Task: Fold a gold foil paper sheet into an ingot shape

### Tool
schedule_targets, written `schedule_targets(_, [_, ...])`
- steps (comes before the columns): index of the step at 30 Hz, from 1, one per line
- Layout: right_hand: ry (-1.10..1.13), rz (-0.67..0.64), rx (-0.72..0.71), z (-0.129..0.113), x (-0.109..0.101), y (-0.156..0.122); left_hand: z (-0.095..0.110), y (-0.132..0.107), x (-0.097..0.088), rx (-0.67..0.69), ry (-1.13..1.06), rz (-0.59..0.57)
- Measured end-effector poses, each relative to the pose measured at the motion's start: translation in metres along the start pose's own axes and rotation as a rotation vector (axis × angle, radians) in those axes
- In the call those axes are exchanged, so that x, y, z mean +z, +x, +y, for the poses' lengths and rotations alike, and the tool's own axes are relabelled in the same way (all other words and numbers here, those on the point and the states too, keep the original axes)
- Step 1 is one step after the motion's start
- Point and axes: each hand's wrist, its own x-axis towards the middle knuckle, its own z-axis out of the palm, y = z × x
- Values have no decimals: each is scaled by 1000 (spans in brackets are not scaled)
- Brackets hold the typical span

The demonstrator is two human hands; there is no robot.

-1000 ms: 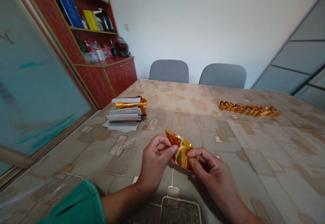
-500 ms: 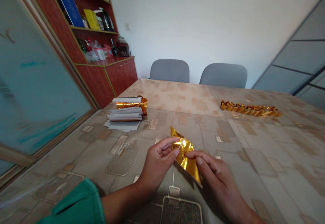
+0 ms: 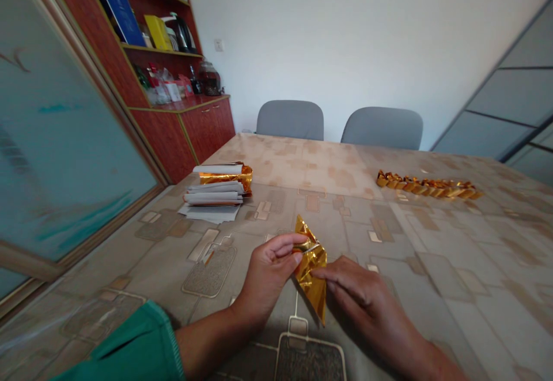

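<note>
So: L hand (image 3: 268, 277) grip clenched on crinkled gold foil sheet (image 3: 311, 277), R hand (image 3: 358, 294) grip unclear; long folded gold foil row (image 3: 427, 185) done, white-and-gold paper stack (image 3: 213, 196) left.

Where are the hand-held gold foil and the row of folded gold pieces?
Gold foil (image 3: 311, 280): head view, its lower half.
Row of folded gold pieces (image 3: 427, 185): head view, the row's middle.

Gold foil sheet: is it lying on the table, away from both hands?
No, the gold foil sheet is pinched in the left hand and touched by the right hand.
</note>
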Motion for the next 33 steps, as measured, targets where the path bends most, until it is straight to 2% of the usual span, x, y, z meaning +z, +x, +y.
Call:
schedule_targets(8, [42,-16,23,0,-5,2,0,-1,1,-13,-10,20])
schedule_targets(13, [15,-19,55,-1,-4,2,1,-4,2,-15,-24,-11])
schedule_targets(16, [-28,78,108,1,0,1,4,-4,2,0,-19,-41])
schedule_targets(20, [-21,242,154,5,0,1,7,-5,2,109,103,-55])
schedule_targets(22, [-90,278,102,4,-3,1,9,-5,0,178,182,-70])
schedule_targets(24, [-188,261,11,2,-8,2,10,-5,-2,278,275,-103])
schedule_targets(28, [-339,167,-166,-6,-17,-1,13,-3,-6,512,518,-184])
schedule_targets(33, [-549,11,-305,-6,-21,-12,10,2,-13,661,754,-336])
